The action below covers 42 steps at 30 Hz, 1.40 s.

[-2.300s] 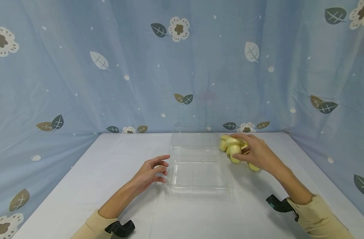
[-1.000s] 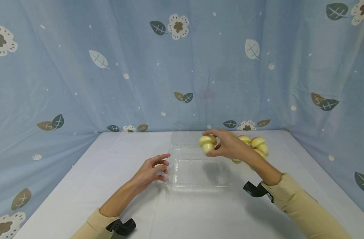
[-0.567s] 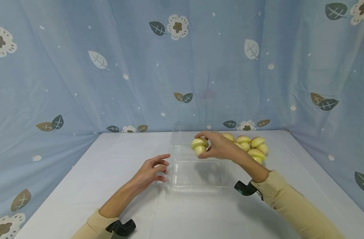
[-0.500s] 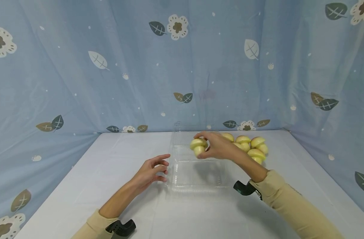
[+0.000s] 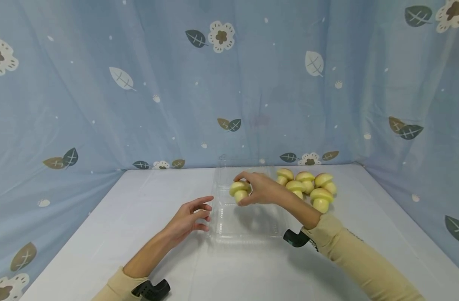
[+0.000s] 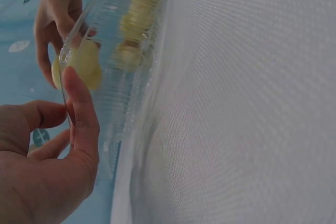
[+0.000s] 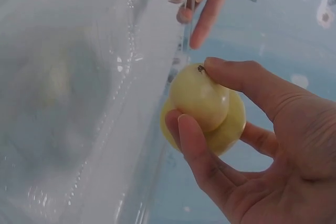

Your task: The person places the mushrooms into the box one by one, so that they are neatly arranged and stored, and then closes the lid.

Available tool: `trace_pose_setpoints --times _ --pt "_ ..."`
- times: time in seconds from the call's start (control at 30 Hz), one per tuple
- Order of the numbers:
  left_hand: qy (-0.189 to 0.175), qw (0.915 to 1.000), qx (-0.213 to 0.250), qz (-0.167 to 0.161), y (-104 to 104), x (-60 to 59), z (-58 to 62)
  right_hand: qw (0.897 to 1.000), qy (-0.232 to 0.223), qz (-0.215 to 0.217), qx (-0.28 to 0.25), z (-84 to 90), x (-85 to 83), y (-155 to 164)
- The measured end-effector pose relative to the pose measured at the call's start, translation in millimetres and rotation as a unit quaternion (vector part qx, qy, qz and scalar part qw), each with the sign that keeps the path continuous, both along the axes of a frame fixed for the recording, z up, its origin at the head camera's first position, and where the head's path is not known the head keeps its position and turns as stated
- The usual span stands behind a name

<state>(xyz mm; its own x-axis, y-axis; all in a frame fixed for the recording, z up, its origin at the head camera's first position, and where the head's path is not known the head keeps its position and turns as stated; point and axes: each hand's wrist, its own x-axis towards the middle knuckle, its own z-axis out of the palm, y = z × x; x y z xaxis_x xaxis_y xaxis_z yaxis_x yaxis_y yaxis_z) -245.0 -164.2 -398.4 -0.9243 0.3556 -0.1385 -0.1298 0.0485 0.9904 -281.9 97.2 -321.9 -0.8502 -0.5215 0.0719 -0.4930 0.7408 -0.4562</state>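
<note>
Mushroom [image 5: 239, 191], pinched by the right hand [image 5: 262, 193] over the clear tray [image 5: 248, 234], may bounce out; left hand [image 5: 188, 218], relaxed, barely steadies it.

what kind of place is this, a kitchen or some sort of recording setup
Most likely a staged recording setup, not a kitchen: a leaf-and-flower blue curtain walls in a white table with only a clear plastic box and toy mushrooms.

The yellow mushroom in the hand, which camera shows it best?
The right wrist view: the yellow mushroom fills the frame, pinched by the right hand. The head view shows it small above the clear box. The left wrist view shows it only as a blur through the plastic.
</note>
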Motion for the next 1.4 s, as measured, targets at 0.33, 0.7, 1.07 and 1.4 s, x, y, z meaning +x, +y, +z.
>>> trace_pose_setpoints --times 0.33,0.7,1.07,1.4 --pt "0.002 1.0 0.001 -0.003 0 -0.6 -1.4 0.999 -0.029 0.005 0.015 -7.0 0.1 -15" --pt "0.004 1.0 -0.001 -0.008 0 -0.5 -1.1 0.996 -0.079 0.027 0.032 -11.1 0.4 -32" --pt "0.006 0.9999 0.0 -0.015 -1 -1.0 -2.6 0.996 -0.058 0.022 0.069 -1.8 0.7 -46" --pt "0.01 0.9998 -0.002 -0.015 -2 -0.6 -1.9 0.995 -0.053 0.004 0.087 -5.2 0.4 -55"
